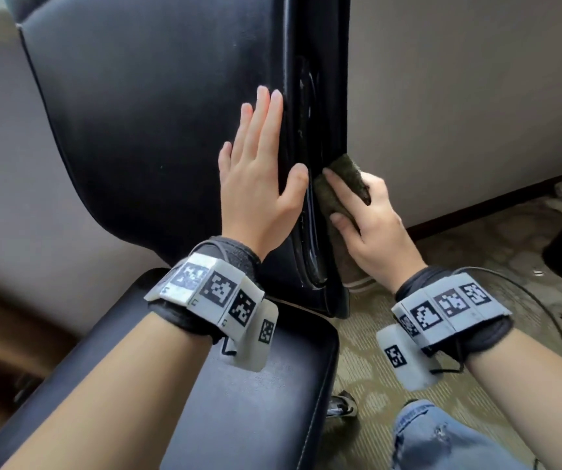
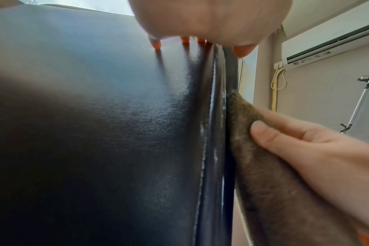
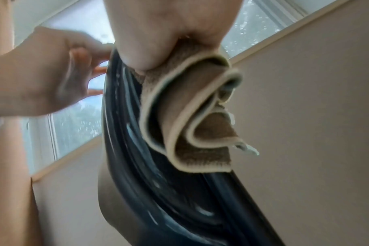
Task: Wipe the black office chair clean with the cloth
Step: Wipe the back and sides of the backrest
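The black office chair [image 1: 144, 106] stood upright, its leather backrest glossy, white scuffs along the side seam. The left hand [image 1: 259, 184] lay spread flat on the backrest. The right hand [image 1: 367, 225] gripped the brown cloth [image 1: 340, 184], pressed against the chair's edge.

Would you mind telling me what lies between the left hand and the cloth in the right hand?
The glossy black side edge of the chair backrest separates the left hand from the cloth; head and left wrist views show it.
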The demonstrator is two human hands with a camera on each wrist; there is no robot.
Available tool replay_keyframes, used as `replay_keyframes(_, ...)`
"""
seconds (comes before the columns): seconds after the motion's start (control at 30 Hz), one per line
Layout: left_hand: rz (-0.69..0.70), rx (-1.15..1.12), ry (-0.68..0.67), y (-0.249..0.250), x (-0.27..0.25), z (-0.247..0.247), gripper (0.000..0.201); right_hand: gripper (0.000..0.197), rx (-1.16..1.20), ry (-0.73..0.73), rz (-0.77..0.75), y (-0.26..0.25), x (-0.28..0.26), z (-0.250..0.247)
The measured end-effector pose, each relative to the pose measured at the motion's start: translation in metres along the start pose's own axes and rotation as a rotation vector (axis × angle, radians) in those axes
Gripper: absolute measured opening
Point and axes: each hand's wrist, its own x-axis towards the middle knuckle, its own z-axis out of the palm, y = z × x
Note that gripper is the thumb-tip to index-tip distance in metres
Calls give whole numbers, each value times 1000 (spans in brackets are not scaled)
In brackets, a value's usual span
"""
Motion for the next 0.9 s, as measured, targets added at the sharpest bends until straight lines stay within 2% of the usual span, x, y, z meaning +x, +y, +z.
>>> replay_keyframes(0.07,5,-10,-7,-2,0,-3,72,50,57,120,-14,-3,5,-8)
replay_keyframes(0.17,4,-16,-21,-4,2,-6,72,47,-4,375,-48,-15,30,-26)
replay_keyframes(0.23,14,-4,-22,-5,1,-6,71,47,0,427,-31,-24,53,-35)
replay_keyframes(0.3,18,-4,-25,-5,1,-6,71,46,101,374,57,-35,76,-38)
replay_keyframes(0.4,12,-23,-37,-7,2,-8,71,42,306,267,275,-46,101,-36)
replay_keyframes(0.47,20,-31,-43,-9,2,-10,71,41,358,251,333,-49,106,-35)
replay_keyframes(0.53,31,-36,-48,-11,2,-12,70,42,350,299,280,-56,103,-34)
replay_keyframes(0.63,44,-31,-50,-13,2,-12,70,46,220,349,125,-65,100,-31)
replay_keyframes(0.73,36,-36,-61,-14,3,-11,70,53,233,276,177,-67,108,-28)
replay_keyframes(0.9,33,-50,-74,-14,4,-12,70,76,384,280,252,-60,116,-32)
